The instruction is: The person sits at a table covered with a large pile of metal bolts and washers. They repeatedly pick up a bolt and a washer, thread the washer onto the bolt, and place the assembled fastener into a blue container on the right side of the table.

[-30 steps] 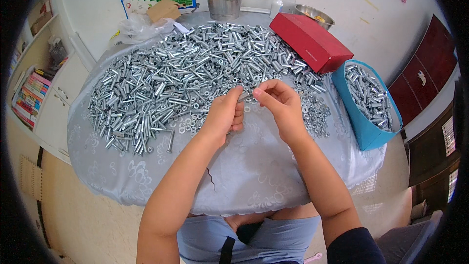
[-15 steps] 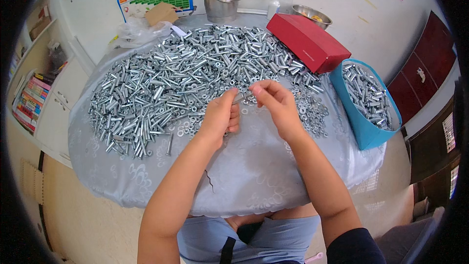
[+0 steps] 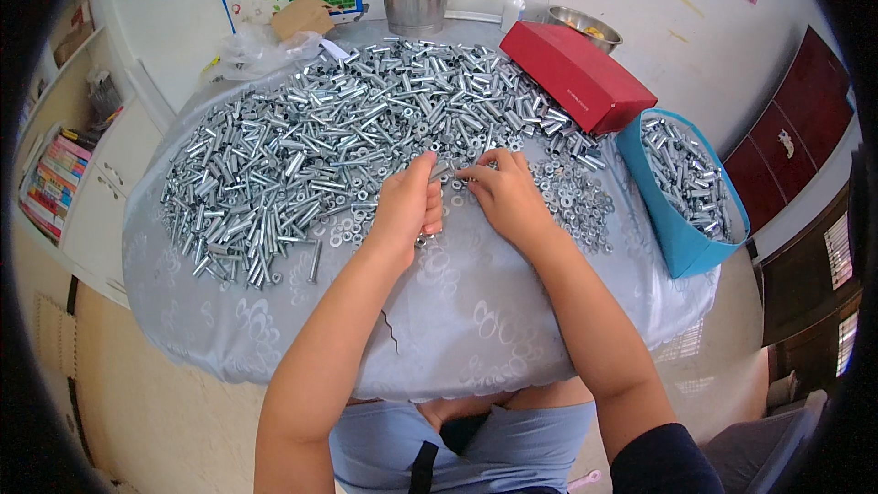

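Note:
My left hand [image 3: 409, 204] is closed in a fist around a short silver metal bolt [image 3: 443, 170], whose end sticks out past the thumb toward the right. At that end, my right hand [image 3: 505, 192] has thumb and forefinger pinched together. Whatever small part sits between those fingertips is too small to name. Beyond both hands spreads a broad heap of silver bolts and metal sleeves [image 3: 265, 155]. Loose washers and nuts [image 3: 574, 201] lie to the right of my right hand, with more of them under and beside my left hand. A single bolt [image 3: 315, 261] rests apart at the heap's near edge.
A grey patterned cloth [image 3: 476, 329] covers the table. On the right stands a blue bin [image 3: 690, 252] filled with metal parts. A red box [image 3: 576, 78] lies behind the heap, near a steel bowl [image 3: 608, 37], a spray bottle [image 3: 515, 9] and a metal pot [image 3: 416, 0].
My right hand has turned slightly and its fingers have curled in toward the bolt's end. My left hand keeps its grip in nearly the same place.

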Motion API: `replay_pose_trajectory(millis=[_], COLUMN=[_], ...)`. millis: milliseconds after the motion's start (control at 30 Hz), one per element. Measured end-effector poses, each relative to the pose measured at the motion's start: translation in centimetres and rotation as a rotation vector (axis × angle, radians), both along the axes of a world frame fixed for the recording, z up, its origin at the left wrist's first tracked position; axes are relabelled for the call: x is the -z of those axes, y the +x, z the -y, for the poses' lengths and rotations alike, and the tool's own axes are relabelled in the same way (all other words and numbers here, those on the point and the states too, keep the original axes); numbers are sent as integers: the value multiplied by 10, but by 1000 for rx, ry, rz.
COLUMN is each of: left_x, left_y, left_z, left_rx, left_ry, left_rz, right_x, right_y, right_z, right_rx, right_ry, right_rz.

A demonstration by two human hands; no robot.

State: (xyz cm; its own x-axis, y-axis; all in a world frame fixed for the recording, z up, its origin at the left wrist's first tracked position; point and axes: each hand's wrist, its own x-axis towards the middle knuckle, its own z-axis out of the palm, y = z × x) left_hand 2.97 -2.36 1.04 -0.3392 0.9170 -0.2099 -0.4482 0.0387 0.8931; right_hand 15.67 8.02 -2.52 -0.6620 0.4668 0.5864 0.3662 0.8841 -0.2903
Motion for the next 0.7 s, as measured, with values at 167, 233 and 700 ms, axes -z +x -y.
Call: replay_pose_trajectory(millis=[167, 233, 700], left_x=[0, 0, 2], left_y=[-1, -1, -1], left_z=[-1, -1, -1], left_rx=[12, 6, -69], left_ry=[3, -7, -4], left_rz=[6, 0, -37], right_x=[-3, -6, -36], right_y=[-1, -2, 2], right_z=[-2, -3, 23], right_rx=[15, 10, -293], right_ry=[22, -30, -780], right_rz=[-21, -125, -496])
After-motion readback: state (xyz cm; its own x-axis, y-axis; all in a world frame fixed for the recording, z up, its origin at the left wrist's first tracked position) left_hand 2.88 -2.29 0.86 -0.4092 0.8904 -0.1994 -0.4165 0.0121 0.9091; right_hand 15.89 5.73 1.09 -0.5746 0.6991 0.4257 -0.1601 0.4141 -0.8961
